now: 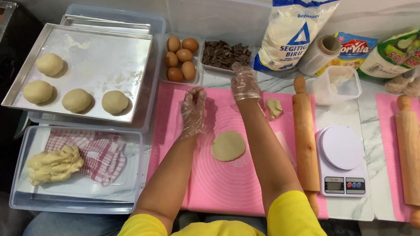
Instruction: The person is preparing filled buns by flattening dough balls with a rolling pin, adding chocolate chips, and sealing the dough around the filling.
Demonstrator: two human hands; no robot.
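The right hand (245,82), gloved in clear plastic, reaches forward with fingers loosely spread, touching the near edge of the chocolate tray (225,55), holding nothing. The left hand (192,112), also gloved, lies flat and open on the pink mat (225,184). Just right of it sits a flattened dough disc (228,146). Eggs (180,59) lie just beyond the left hand. A rolling pin (304,135) rests right of the right arm.

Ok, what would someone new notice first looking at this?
Probably the bright pink silicone baking mat in the middle, with a flat round disc of pale dough on it between the two clear-gloved hands: left hand, right hand. To the left, a shiny metal baking tray holds four round dough balls.
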